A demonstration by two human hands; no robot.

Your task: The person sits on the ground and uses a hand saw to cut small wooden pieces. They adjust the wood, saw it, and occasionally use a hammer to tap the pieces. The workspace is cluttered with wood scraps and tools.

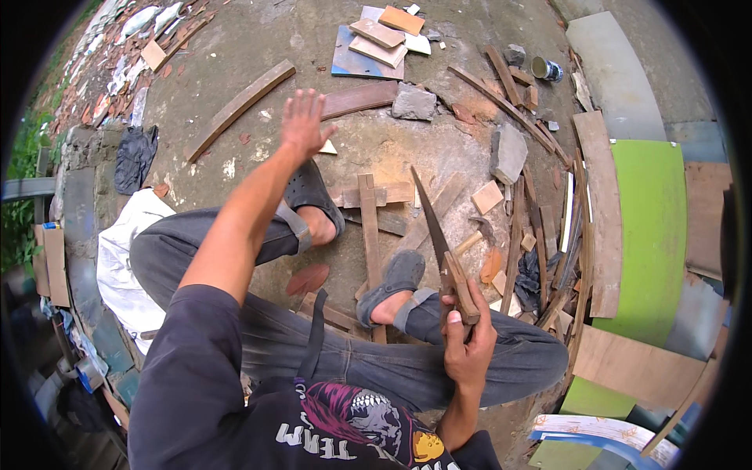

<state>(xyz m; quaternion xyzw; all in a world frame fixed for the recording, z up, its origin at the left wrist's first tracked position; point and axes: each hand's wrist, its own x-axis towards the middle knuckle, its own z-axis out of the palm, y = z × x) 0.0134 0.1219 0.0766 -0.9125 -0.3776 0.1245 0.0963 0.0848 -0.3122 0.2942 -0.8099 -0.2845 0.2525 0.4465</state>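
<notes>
My right hand is closed around the wooden handle of a handsaw, whose dark tapered blade points up and away from me. My left hand is stretched out ahead, fingers extended and holding nothing. It is close to the left end of a reddish-brown plank on the ground; whether it touches the plank, I cannot tell. Between my feet, a narrow wooden strip lies across other boards. A hammer lies right of the saw blade, below a small wooden block.
A long wooden bar lies at the far left. Tiles are stacked at the back, near a grey stone. Another grey block, an open tin can and a green panel are on the right. A white sack sits left.
</notes>
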